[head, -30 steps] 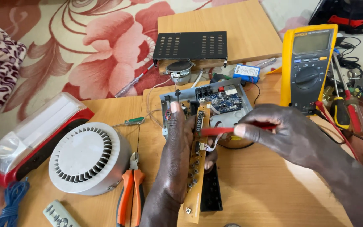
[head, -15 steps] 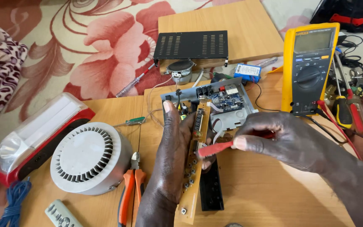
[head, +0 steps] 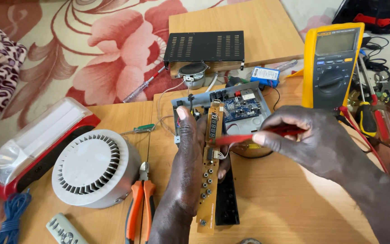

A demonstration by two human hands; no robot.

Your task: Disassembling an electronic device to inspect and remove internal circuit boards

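Note:
My left hand (head: 187, 167) grips a long narrow brown circuit board (head: 209, 180) with a row of small buttons and a digit display, held upright on its edge above a black panel strip (head: 227, 203). My right hand (head: 310, 142) holds a red test probe (head: 238, 138), its tip touching the board near the display. Just behind them sits an opened grey device chassis (head: 249, 97) with a blue circuit board (head: 242, 107) inside. A yellow multimeter (head: 332, 63) stands at the right, red lead trailing from it.
On the wooden table lie orange-handled pliers (head: 139, 205), a round white vented fan housing (head: 93, 167), a red-and-white lamp (head: 37, 142), a green screwdriver (head: 138, 129), a remote (head: 64, 229) and blue cord (head: 10, 221). Black vented cover (head: 204, 46), small speaker (head: 192, 71), blue battery pack (head: 264, 74) behind; screwdrivers (head: 371, 108) at right.
My right hand has drawn the red probe slightly down and right along the board. My left hand keeps its grip on the board, nearly still.

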